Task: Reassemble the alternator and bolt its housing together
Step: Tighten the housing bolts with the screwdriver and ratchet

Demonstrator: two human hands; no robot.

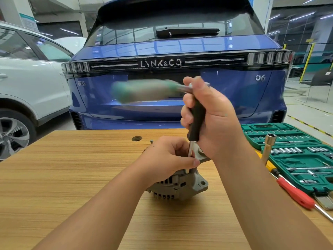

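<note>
While gripped, ratchet [196, 121] on alternator [177, 184].

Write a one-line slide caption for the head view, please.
Right hand spins a ratchet driver into the alternator, steadied by the left hand.

Both bare forearms reach up from the bottom edge toward the frame's centre. The left hand [167, 156] sits just below centre, knuckles up, fingers curled downward, thumb tip pointing right. The right hand [210, 116] is raised above it, right of centre, fingers wrapped in a fist, thumb uppermost.
</note>
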